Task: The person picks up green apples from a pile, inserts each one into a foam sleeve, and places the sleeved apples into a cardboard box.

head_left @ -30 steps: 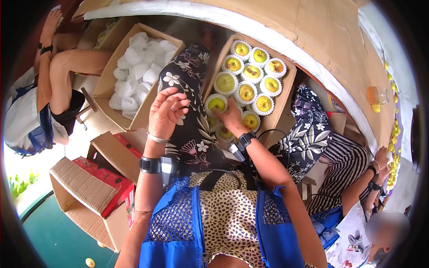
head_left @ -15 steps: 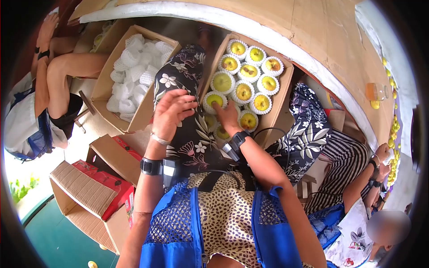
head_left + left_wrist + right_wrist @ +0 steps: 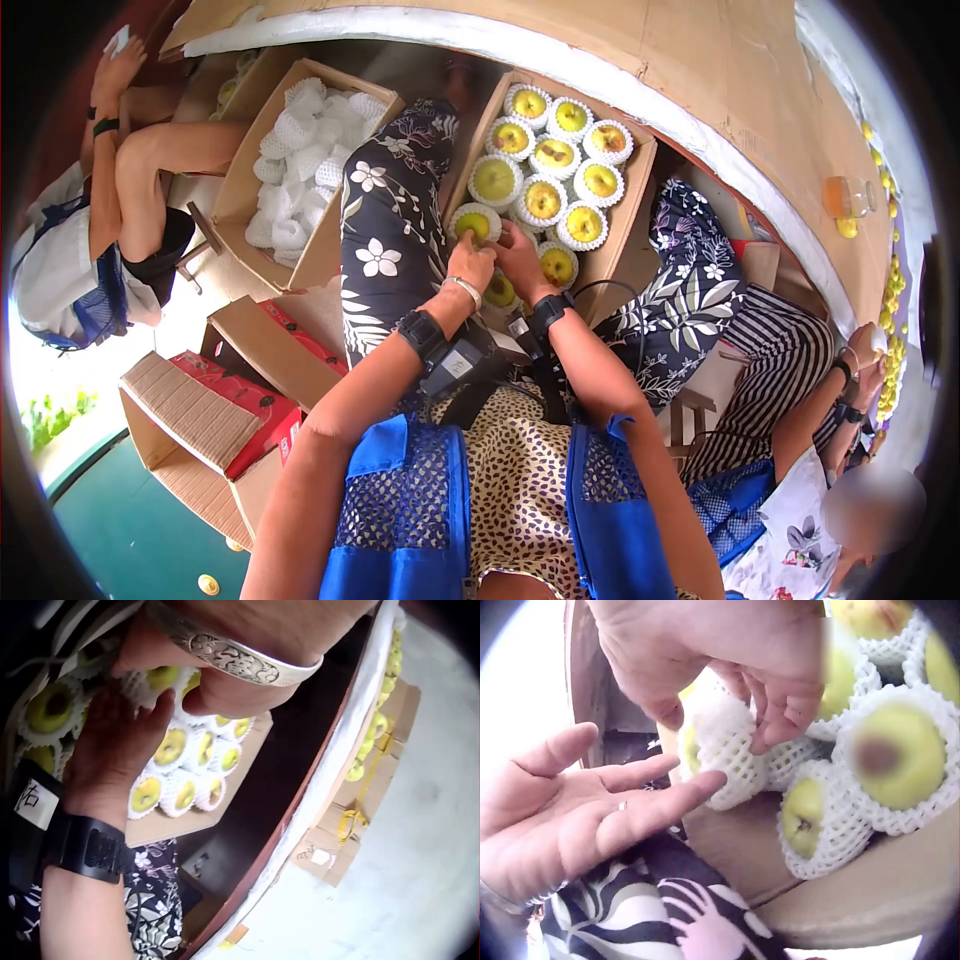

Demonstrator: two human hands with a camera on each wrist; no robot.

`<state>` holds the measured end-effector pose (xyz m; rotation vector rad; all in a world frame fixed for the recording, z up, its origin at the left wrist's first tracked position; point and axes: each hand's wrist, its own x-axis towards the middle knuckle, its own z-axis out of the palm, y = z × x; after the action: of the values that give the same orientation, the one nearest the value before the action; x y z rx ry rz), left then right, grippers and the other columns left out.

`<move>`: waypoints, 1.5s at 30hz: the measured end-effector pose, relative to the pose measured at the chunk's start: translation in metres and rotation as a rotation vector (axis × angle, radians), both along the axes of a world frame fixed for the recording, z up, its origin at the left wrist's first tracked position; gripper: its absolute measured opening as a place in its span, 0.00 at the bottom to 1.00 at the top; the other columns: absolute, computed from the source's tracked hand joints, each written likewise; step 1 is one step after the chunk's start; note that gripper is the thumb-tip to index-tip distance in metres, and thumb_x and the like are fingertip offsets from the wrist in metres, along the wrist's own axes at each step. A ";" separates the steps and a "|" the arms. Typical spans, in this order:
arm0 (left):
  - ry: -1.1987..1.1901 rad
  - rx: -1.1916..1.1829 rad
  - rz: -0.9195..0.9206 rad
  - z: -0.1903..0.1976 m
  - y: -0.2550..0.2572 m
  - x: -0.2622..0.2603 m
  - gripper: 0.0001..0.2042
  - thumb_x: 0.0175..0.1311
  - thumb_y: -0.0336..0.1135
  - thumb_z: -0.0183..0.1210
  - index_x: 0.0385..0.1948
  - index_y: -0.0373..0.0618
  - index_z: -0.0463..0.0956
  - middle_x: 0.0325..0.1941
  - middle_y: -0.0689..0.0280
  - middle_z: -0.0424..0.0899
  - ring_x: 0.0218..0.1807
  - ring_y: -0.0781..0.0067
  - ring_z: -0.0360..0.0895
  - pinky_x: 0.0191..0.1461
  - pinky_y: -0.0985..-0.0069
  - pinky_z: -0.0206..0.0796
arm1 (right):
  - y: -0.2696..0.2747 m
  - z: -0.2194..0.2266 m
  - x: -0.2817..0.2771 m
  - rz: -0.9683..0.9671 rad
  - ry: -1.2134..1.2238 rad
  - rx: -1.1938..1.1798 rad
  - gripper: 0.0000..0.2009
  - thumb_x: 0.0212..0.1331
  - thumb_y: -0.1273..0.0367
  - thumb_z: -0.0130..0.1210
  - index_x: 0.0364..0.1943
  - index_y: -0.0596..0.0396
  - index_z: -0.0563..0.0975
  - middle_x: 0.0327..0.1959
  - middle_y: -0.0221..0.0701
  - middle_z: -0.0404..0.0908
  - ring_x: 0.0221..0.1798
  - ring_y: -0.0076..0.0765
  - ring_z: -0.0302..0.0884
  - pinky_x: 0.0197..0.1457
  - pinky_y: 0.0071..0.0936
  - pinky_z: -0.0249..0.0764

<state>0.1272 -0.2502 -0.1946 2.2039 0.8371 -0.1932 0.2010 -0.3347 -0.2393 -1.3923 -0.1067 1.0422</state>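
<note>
A cardboard box [image 3: 628,240] between my knees holds several yellow-green pears in white foam nets. Both hands meet at its near left corner. My right hand [image 3: 512,248] curls thumb and fingers over the top of one netted pear [image 3: 727,754], also seen as the netted pear [image 3: 475,222] in the head view. My left hand [image 3: 697,780] lies flat beside it, palm up, straight fingers touching the net's side. In the left wrist view the left hand [image 3: 180,682], with a silver bracelet, sits over the same pear [image 3: 161,675], against the right hand [image 3: 112,750].
A second box [image 3: 235,185] of empty foam nets stands to the left past my flowered knee. Red cartons [image 3: 255,405] lie at the lower left. One person sits at the left [image 3: 120,210], another at the right [image 3: 800,390]. Loose pears [image 3: 885,330] line the far right.
My left hand came down from above my knee to the netted pear at the box's near corner, joining the right hand, which stayed on that pear.
</note>
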 end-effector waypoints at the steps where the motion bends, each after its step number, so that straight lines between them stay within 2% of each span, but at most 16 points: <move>1: -0.009 -0.095 0.099 -0.002 -0.003 -0.003 0.23 0.49 0.28 0.55 0.51 0.36 0.67 0.53 0.47 0.69 0.53 0.54 0.70 0.56 0.73 0.62 | 0.000 -0.002 -0.001 -0.006 -0.015 -0.002 0.28 0.50 0.67 0.58 0.55 0.63 0.64 0.42 0.36 0.78 0.41 0.26 0.74 0.41 0.22 0.71; 5: -0.117 -0.219 0.256 -0.027 -0.004 -0.015 0.29 0.50 0.30 0.55 0.57 0.37 0.58 0.59 0.49 0.64 0.57 0.57 0.67 0.58 0.76 0.59 | 0.001 -0.005 -0.001 -0.085 0.021 0.003 0.27 0.49 0.70 0.56 0.55 0.63 0.64 0.42 0.37 0.78 0.41 0.27 0.74 0.42 0.22 0.71; 7: -0.262 -0.401 0.524 -0.013 -0.012 -0.008 0.31 0.50 0.29 0.55 0.59 0.38 0.54 0.60 0.50 0.63 0.58 0.59 0.65 0.58 0.77 0.58 | 0.000 -0.006 0.000 -0.094 0.021 -0.010 0.26 0.49 0.71 0.55 0.54 0.64 0.64 0.41 0.37 0.78 0.41 0.27 0.75 0.42 0.22 0.71; 10: -0.244 -0.394 0.535 -0.004 -0.015 -0.004 0.34 0.51 0.27 0.51 0.61 0.31 0.44 0.59 0.44 0.60 0.60 0.50 0.61 0.62 0.76 0.54 | -0.003 -0.014 0.001 -0.083 -0.030 -0.045 0.25 0.48 0.72 0.54 0.53 0.64 0.64 0.41 0.38 0.78 0.40 0.27 0.74 0.41 0.22 0.70; 13: -0.295 -0.367 0.641 -0.005 -0.017 -0.003 0.33 0.51 0.26 0.51 0.62 0.36 0.47 0.57 0.45 0.62 0.58 0.54 0.64 0.59 0.77 0.56 | 0.003 -0.019 0.002 -0.109 0.004 -0.060 0.24 0.48 0.70 0.54 0.52 0.63 0.65 0.39 0.37 0.78 0.38 0.26 0.74 0.39 0.21 0.70; 16: -0.401 -0.638 0.781 0.016 -0.018 0.002 0.34 0.50 0.26 0.50 0.63 0.41 0.46 0.56 0.48 0.64 0.54 0.59 0.67 0.57 0.77 0.58 | 0.001 -0.006 0.008 -0.100 0.021 -0.140 0.23 0.50 0.67 0.54 0.51 0.63 0.67 0.38 0.36 0.79 0.36 0.26 0.74 0.38 0.22 0.70; 21: -0.368 -0.540 0.765 0.003 -0.012 0.004 0.33 0.49 0.26 0.48 0.63 0.43 0.49 0.56 0.52 0.65 0.52 0.62 0.67 0.55 0.77 0.59 | 0.004 0.013 0.008 -0.224 -0.044 -0.147 0.20 0.53 0.63 0.55 0.48 0.61 0.71 0.35 0.36 0.80 0.30 0.31 0.75 0.35 0.27 0.70; 24: -0.357 -0.504 0.748 -0.006 -0.011 0.001 0.32 0.49 0.26 0.48 0.62 0.42 0.51 0.57 0.53 0.64 0.54 0.62 0.66 0.56 0.77 0.58 | 0.006 -0.016 0.006 -0.136 -0.412 -0.208 0.17 0.57 0.61 0.52 0.43 0.60 0.74 0.32 0.38 0.80 0.28 0.36 0.75 0.35 0.30 0.69; 27: -0.391 -0.535 0.792 -0.028 -0.009 0.000 0.31 0.49 0.26 0.50 0.61 0.41 0.53 0.61 0.55 0.62 0.59 0.64 0.62 0.58 0.78 0.55 | 0.003 -0.024 0.011 -0.053 -0.346 -0.300 0.16 0.58 0.60 0.49 0.40 0.59 0.76 0.31 0.41 0.79 0.31 0.41 0.76 0.39 0.31 0.69; 29: -0.394 -0.582 0.831 -0.041 -0.011 -0.003 0.32 0.48 0.26 0.50 0.61 0.42 0.54 0.63 0.56 0.60 0.61 0.65 0.60 0.60 0.79 0.53 | 0.005 -0.023 0.007 -0.111 -0.422 -0.272 0.17 0.58 0.60 0.48 0.40 0.61 0.75 0.31 0.43 0.79 0.34 0.45 0.76 0.40 0.32 0.69; 30: -0.381 -0.606 0.842 -0.024 -0.013 0.000 0.32 0.48 0.25 0.50 0.61 0.42 0.53 0.63 0.56 0.59 0.62 0.65 0.59 0.60 0.79 0.53 | 0.004 -0.020 0.006 -0.140 -0.459 -0.261 0.17 0.58 0.60 0.48 0.40 0.61 0.75 0.31 0.44 0.79 0.35 0.47 0.76 0.41 0.32 0.69; 33: -0.421 -0.677 0.851 -0.023 -0.011 0.002 0.33 0.47 0.25 0.50 0.62 0.43 0.52 0.65 0.57 0.57 0.62 0.66 0.58 0.60 0.79 0.52 | 0.005 -0.008 0.009 -0.160 -0.225 -0.260 0.18 0.58 0.61 0.48 0.42 0.64 0.73 0.33 0.49 0.78 0.39 0.54 0.75 0.45 0.37 0.69; 36: -0.373 -0.642 0.827 -0.025 -0.010 0.000 0.34 0.48 0.24 0.50 0.62 0.43 0.52 0.65 0.57 0.57 0.63 0.66 0.57 0.60 0.79 0.51 | 0.006 0.001 0.003 -0.134 -0.676 -0.375 0.19 0.57 0.64 0.49 0.46 0.66 0.71 0.36 0.52 0.77 0.43 0.57 0.73 0.49 0.40 0.68; 37: -0.339 -0.614 0.815 -0.023 -0.010 0.002 0.34 0.48 0.24 0.49 0.62 0.43 0.51 0.65 0.57 0.57 0.63 0.66 0.57 0.60 0.79 0.51 | 0.003 0.015 0.002 -0.047 -0.747 -0.382 0.21 0.55 0.67 0.50 0.52 0.64 0.66 0.44 0.52 0.74 0.49 0.55 0.71 0.53 0.39 0.67; 40: -0.335 -0.491 0.790 -0.034 -0.011 -0.001 0.33 0.47 0.27 0.52 0.61 0.41 0.52 0.58 0.52 0.63 0.58 0.59 0.63 0.59 0.76 0.55 | 0.006 0.027 -0.004 -0.126 -0.995 -0.204 0.24 0.54 0.66 0.52 0.55 0.59 0.65 0.50 0.50 0.72 0.50 0.55 0.70 0.53 0.39 0.67; 45: -0.257 -0.665 0.891 -0.038 -0.011 -0.007 0.34 0.46 0.28 0.54 0.60 0.42 0.53 0.56 0.50 0.64 0.55 0.60 0.64 0.57 0.75 0.57 | 0.005 0.017 0.003 0.170 -0.997 -0.253 0.24 0.50 0.70 0.53 0.53 0.61 0.64 0.50 0.49 0.69 0.51 0.55 0.67 0.54 0.40 0.66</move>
<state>0.1203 -0.2616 -0.2330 1.0803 1.2880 0.2217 0.2037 -0.3296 -0.2227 -2.0556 -0.8546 0.4097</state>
